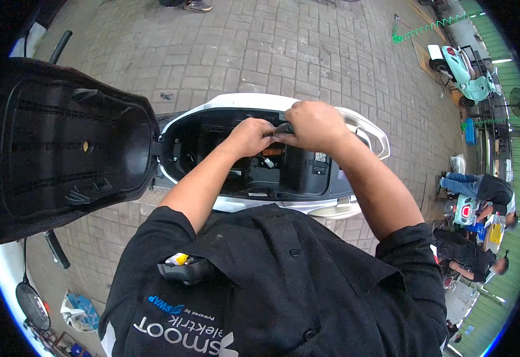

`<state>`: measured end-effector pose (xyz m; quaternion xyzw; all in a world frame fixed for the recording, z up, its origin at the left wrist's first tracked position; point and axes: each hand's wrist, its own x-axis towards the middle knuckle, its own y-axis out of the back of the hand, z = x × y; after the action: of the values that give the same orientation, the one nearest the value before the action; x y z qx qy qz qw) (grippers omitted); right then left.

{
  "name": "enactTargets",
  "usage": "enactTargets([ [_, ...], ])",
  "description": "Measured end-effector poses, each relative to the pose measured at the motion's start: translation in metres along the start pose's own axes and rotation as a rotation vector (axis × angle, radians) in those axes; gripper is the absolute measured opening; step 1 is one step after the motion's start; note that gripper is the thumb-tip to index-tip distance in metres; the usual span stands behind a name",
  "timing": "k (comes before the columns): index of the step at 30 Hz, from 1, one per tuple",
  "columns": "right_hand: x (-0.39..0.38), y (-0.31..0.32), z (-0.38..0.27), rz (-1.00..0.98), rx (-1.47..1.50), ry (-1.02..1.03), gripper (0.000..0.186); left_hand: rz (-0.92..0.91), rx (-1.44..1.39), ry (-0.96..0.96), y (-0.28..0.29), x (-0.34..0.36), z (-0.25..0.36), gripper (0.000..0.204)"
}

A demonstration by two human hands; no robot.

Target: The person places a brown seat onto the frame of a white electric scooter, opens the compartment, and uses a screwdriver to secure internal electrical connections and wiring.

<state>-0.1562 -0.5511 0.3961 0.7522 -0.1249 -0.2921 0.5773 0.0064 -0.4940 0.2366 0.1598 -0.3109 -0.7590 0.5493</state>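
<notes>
Both hands meet over the open under-seat compartment [179, 146] of a white scooter [242, 102]. My left hand [251, 137] is closed, its fingertips pinching at one end of a small dark piece [284, 128]. My right hand [316, 125] closes around the other end of that piece, which is mostly hidden by the fingers, so its kind cannot be made out. Below the hands, inside the black compartment, lie an orange part [273, 152] and a small white connector-like piece [269, 162]. The raised black seat [87, 143] stands hinged at the left.
Grey paving [242, 53] surrounds the scooter. A mirror [33, 306] and a handlebar grip [56, 250] show at the lower left, near a blue-and-white bag [78, 310]. At the right are a mint scooter [465, 74], a green coiled hose [438, 25] and people working [495, 193].
</notes>
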Motion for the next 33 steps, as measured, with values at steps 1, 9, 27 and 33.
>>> enactTargets([
  [1, 0.002, 0.005, -0.009, -0.053, -0.014, -0.152, 0.046, 0.002, 0.008, -0.004, 0.0, 0.0, -0.003, 0.02],
  [9, 0.004, 0.008, -0.028, -0.041, 0.1, -0.354, 0.06, 0.236, 0.26, -0.003, -0.007, -0.014, -0.007, 0.023],
  [27, -0.012, -0.007, -0.03, 0.145, 0.064, -0.454, 0.049, -0.072, 0.19, 0.048, 0.012, 0.0, 0.002, 0.014],
  [33, -0.028, -0.015, -0.031, 0.119, 0.073, -0.333, 0.035, -0.288, 0.108, -0.092, 0.017, 0.011, 0.004, 0.018],
])
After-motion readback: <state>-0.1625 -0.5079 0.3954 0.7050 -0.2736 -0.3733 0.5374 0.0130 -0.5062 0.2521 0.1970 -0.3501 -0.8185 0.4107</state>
